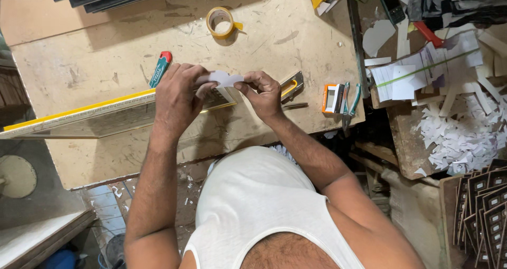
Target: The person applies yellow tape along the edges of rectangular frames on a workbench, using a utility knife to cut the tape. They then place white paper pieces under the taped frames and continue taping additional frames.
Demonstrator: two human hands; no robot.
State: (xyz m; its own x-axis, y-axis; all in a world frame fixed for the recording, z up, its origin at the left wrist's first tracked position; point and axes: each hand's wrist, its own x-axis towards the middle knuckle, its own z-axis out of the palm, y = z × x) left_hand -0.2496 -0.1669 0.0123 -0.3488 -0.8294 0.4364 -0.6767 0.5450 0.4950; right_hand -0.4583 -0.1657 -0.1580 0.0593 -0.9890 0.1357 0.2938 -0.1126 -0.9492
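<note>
A long yellow-edged frame strip [79,118] is lying across the table [105,52], running in from the table's left edge toward the hands. Above the strip, a teal utility knife [160,68] with a red end is resting just beside the left hand [177,100]. A small piece of white paper [222,79] is being held over the strip's right end: its left side is being pinched in the closed grip of the left hand, its right side in the closed grip of the right hand [263,93]. Well above the paper, a roll of yellow tape [221,22] is lying amid bare tabletop, with open room around it. Right of the right hand, a yellow-handled tool [292,85] is lying partly hidden. Farther right, an orange-and-white box [332,98] and teal-handled pliers [348,105] are sitting near the table's right edge. Beyond that edge, a heap of white paper scraps [459,137] is covering a lower surface.
</note>
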